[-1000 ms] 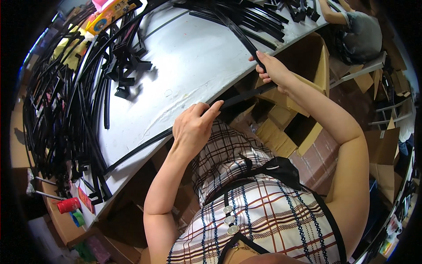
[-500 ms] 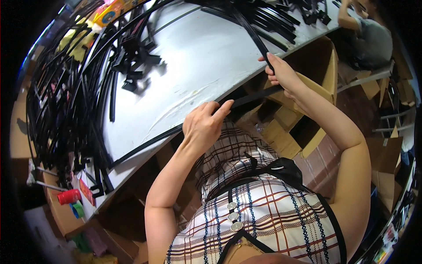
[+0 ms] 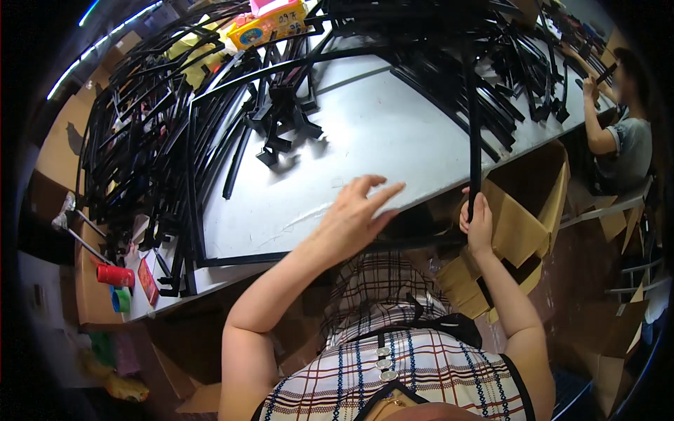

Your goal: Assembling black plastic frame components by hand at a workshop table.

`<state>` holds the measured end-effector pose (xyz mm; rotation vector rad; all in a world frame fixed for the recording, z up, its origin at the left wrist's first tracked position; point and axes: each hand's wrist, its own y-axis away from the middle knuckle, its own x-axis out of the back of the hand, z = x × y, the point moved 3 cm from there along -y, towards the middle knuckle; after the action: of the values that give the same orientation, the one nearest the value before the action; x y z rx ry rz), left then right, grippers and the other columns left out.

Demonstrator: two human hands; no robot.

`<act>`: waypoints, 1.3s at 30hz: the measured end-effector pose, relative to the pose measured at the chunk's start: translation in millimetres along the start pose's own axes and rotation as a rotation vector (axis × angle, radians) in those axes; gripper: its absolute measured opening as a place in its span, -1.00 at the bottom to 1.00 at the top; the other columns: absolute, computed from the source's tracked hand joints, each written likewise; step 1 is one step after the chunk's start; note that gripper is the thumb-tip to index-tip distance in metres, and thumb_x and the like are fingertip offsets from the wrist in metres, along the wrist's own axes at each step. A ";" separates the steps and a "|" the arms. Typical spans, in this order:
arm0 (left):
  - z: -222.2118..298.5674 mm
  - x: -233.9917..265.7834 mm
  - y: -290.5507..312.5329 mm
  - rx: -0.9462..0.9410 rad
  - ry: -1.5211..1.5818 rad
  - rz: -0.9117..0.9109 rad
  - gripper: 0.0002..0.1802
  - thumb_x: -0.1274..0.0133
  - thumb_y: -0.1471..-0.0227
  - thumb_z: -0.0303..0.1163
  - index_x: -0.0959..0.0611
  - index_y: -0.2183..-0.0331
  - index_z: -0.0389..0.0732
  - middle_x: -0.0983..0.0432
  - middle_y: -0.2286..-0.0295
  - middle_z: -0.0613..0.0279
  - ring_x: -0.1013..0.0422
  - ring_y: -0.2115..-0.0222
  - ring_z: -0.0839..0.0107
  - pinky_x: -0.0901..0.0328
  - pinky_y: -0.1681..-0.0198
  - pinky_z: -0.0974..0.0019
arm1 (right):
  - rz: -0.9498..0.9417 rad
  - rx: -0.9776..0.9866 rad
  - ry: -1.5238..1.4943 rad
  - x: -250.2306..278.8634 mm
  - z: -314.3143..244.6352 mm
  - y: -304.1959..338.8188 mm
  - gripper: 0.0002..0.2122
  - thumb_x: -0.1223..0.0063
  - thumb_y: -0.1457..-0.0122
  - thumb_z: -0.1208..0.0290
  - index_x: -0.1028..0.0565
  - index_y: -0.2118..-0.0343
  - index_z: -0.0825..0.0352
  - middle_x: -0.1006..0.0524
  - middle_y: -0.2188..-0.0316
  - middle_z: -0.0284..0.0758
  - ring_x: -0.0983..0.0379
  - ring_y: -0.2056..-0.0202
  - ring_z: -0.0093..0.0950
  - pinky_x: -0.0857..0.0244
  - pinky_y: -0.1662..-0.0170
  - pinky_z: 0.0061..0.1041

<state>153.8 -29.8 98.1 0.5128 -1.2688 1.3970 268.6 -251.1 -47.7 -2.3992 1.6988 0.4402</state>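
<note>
A large rectangular frame of thin black bars (image 3: pixel 475 140) rests across the white table, its near bar overhanging the front edge. My right hand (image 3: pixel 479 228) is wrapped round its right side bar, close to the near right corner. Over the near bar my left hand (image 3: pixel 354 219) hovers with its fingers spread and nothing in them. Part of the near bar passes behind my left forearm and hand. Inside the frame's outline lie short black corner-like pieces (image 3: pixel 277 144) on the white table (image 3: pixel 337 165).
Piles of black strips (image 3: pixel 133 147) cover the table's left, with more strips (image 3: pixel 456 98) at the far right. A yellow tub (image 3: pixel 270 27) stands at the back, a red can (image 3: pixel 114 275) at the left. Cardboard boxes (image 3: pixel 523 217) sit below the edge. Another person (image 3: pixel 625 140) works at far right.
My left hand has come off the near bar and opened. My right hand still grips the side bar, which now stands more upright in view. The view has shifted, showing more of the frame.
</note>
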 end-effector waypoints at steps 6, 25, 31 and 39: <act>-19.3 40.5 -48.4 -0.040 -0.144 0.177 -0.61 -0.09 -0.04 -0.40 -0.52 0.04 -0.02 -0.40 0.17 0.04 -0.40 0.18 0.11 -0.36 0.15 0.16 | -0.015 0.218 -0.007 -0.7 -9.7 5.4 -0.65 0.38 -0.34 0.09 -0.31 0.12 0.29 -0.20 0.67 -0.51 -0.08 0.69 -0.75 0.05 0.65 -0.77; -68.2 214.8 -316.1 -0.001 -0.792 0.145 -0.49 0.00 -0.04 0.04 -0.49 0.00 0.05 -0.57 0.28 0.11 -0.50 0.24 0.17 -0.37 0.15 0.14 | -0.026 0.692 0.129 -8.0 -72.9 -21.4 -0.53 0.36 -0.30 -0.01 -0.30 0.09 0.38 -0.28 0.64 -0.47 -0.14 0.68 -0.71 -0.03 0.61 -0.75; 33.2 237.7 -306.0 -0.069 -0.568 0.050 -0.53 0.11 -0.16 -0.02 -0.45 -0.04 -0.02 -0.58 0.44 0.11 -0.52 0.48 0.23 -0.40 0.33 0.28 | -0.047 0.780 0.229 2.6 -58.0 -89.0 -0.71 0.40 -0.35 0.23 -0.31 0.11 0.31 -0.34 0.59 -0.44 -0.27 0.56 -0.66 -0.17 0.43 -0.68; 61.7 237.3 -271.4 -0.241 -0.705 0.204 -0.58 0.15 -0.20 -0.08 -0.44 -0.01 -0.04 -0.49 0.57 -0.02 -0.46 0.60 0.20 -0.30 0.44 0.19 | 0.095 0.941 0.346 -10.9 -100.1 -105.7 -0.75 0.26 -0.32 0.35 -0.31 0.03 0.35 -0.43 0.53 -0.36 -0.37 0.47 -0.60 -0.24 0.33 -0.66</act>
<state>309.1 -37.7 429.2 0.7596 -2.0762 1.2383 378.9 -236.1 46.8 -1.7346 1.6065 -0.6703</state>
